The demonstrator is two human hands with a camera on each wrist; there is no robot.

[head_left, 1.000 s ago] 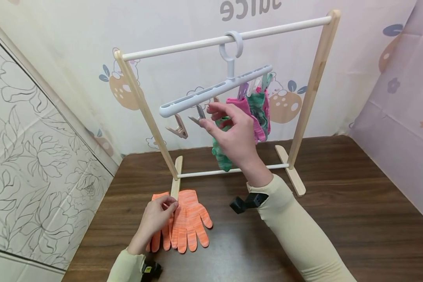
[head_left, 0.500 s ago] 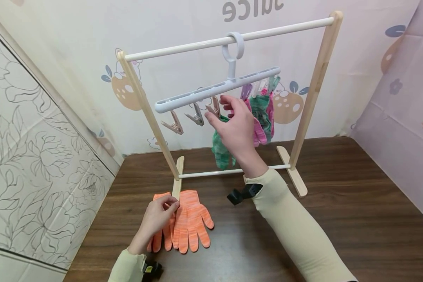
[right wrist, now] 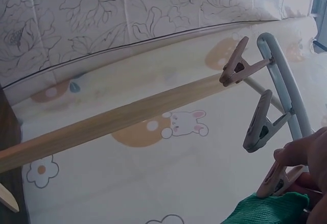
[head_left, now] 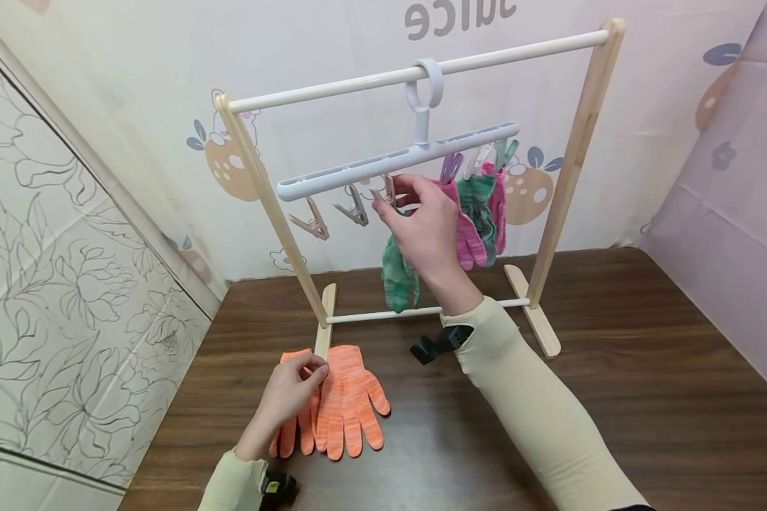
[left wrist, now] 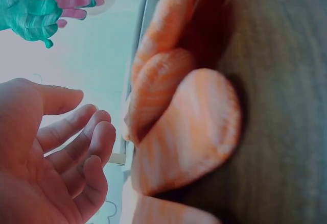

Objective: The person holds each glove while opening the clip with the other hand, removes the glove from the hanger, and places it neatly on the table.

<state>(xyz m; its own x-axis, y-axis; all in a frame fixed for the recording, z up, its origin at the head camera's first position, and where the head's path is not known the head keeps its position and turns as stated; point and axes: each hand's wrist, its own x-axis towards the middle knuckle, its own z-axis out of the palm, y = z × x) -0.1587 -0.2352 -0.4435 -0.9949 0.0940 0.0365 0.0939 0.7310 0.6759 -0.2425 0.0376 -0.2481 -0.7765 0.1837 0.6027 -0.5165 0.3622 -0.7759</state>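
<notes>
In the head view my right hand (head_left: 425,223) is raised under the grey hanger (head_left: 383,163), thumb and fingers about a beige clothespin (head_left: 388,190). The right wrist view shows the thumb on that clothespin (right wrist: 276,179), whose lower end meets the cuff of a green glove (right wrist: 268,208). The glove (head_left: 398,277) dangles below, partly behind my hand. My left hand (head_left: 287,390) hovers above a pair of orange gloves (head_left: 348,397) lying on the table. Its fingers (left wrist: 76,142) are loosely curled with nothing between them.
Beige (head_left: 313,221) and grey (head_left: 354,209) clothespins hang bare on the hanger's left. Pink (head_left: 469,238) and green gloves (head_left: 478,202) hang from clips on its right. A wooden rack (head_left: 575,152) with a white rod (head_left: 518,53) carries the hanger above the brown table (head_left: 460,426).
My right hand has closed in on the beige clothespin above the green glove. The hanger has swung slightly, its right end moving right. My left hand stays over the orange gloves.
</notes>
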